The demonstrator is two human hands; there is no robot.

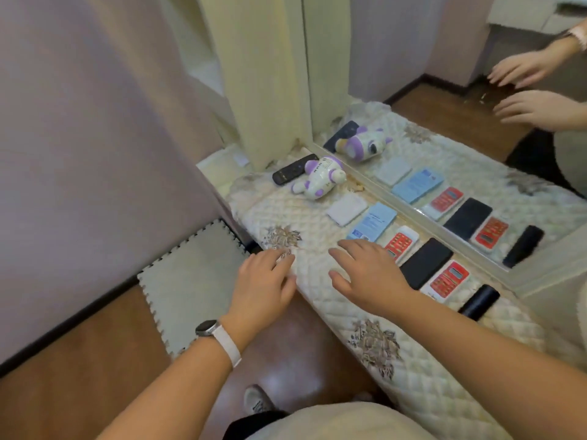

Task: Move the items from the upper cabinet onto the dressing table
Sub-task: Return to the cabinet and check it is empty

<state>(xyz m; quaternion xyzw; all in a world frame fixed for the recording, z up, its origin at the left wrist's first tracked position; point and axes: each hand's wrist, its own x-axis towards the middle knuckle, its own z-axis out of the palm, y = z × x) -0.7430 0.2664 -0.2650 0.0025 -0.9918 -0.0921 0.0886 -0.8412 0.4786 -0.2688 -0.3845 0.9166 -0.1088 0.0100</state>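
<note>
Obs.: both hands are hovering flat over the near edge of the table (320, 223), fingers spread and carrying nothing. Left hand (265, 281) is sitting over the table's front lip beside an embroidered flower patch; right hand (370, 274) is resting palm down just short of the row of items. A white-banded watch (219, 333) is showing on the left wrist.

Items on the table, lined along the mirror (444, 138): a dark remote (293, 169) touching a purple-and-white plush toy (319, 181); then a pale flat pad (347, 209), a light blue printed box (373, 221), a red-and-white packet (401, 244) partly hidden by the right fingers, a black phone-like slab (425, 263), a second red-and-white packet (448, 279), and a dark cylinder-like case (479, 301). The upper cabinet is not appearing in view.

Judgement: a placing step looks finished and the hands are between trips; task seems well along, though whether anything is left in the cabinet cannot be told. Next move likely calls for lifting the gaze and reaching up, then finding free cloth at the front or right.

Materials: the table cover is looking quilted, cream, soft and diamond-stitched, so flat rigid items are lying stable; the rounded plush is lying tipped on its side. Foam floor mat (193, 287) is showing jigsaw edges on glossy wood flooring.
</note>
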